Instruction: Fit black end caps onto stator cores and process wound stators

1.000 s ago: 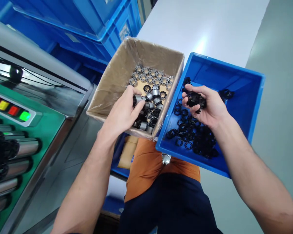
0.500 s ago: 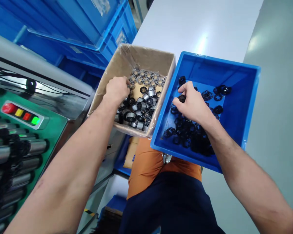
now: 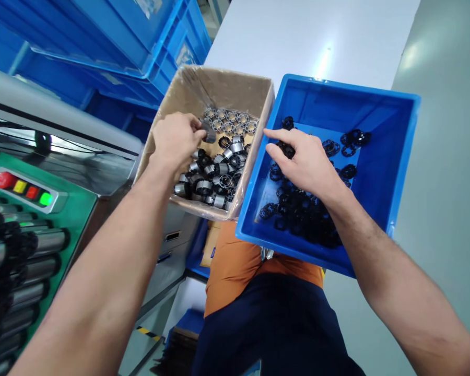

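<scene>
My left hand [image 3: 177, 140] hovers over the cardboard box [image 3: 188, 96], its fingers closed on a grey metal ring [image 3: 209, 134]. The box is lined with clear plastic and holds several silver and black metal rings [image 3: 215, 177]. My right hand [image 3: 303, 162] reaches into the blue bin [image 3: 379, 172], fingers curled down on a black plastic ring [image 3: 288, 151]. A heap of black plastic rings [image 3: 301, 214] lies under and in front of that hand, with a few more [image 3: 352, 141] at the bin's far right.
A green machine panel with red, yellow and green buttons [image 3: 19, 188] and metal rollers [image 3: 11, 256] stands at the left. Stacked blue crates [image 3: 102, 36] sit behind the box. A white table top [image 3: 317, 36] lies beyond both containers. My lap is below.
My left hand lifted out of the loose rings with one pinched in its fingers. My right hand turned palm down and moved into the bin onto the black rings.
</scene>
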The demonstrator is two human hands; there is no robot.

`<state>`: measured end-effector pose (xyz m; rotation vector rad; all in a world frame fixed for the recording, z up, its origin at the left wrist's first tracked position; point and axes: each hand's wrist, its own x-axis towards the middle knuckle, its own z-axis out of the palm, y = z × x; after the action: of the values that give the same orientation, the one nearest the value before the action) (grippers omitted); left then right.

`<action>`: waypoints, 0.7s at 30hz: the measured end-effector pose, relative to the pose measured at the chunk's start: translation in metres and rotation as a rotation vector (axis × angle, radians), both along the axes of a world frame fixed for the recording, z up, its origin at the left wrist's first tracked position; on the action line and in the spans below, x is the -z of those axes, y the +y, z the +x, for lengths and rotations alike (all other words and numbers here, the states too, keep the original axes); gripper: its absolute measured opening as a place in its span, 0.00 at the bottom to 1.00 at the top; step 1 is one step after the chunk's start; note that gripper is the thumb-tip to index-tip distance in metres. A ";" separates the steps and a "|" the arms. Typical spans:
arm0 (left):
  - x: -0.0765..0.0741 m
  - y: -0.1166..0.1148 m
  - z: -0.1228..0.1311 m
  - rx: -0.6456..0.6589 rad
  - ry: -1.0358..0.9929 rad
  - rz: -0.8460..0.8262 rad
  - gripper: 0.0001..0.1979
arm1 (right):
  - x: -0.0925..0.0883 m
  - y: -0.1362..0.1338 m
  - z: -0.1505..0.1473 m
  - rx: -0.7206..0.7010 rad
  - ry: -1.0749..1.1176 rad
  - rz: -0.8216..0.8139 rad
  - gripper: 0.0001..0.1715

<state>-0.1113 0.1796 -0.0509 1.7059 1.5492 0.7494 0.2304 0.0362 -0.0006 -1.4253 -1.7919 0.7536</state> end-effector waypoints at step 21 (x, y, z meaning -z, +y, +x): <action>-0.044 -0.176 0.116 0.100 -0.876 0.025 0.22 | -0.020 -0.023 -0.034 -0.222 0.828 -0.326 0.36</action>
<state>0.0050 0.0037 -0.0065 1.1855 0.8349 1.2433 0.1960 0.0135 0.0191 -0.8792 -1.2032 1.5372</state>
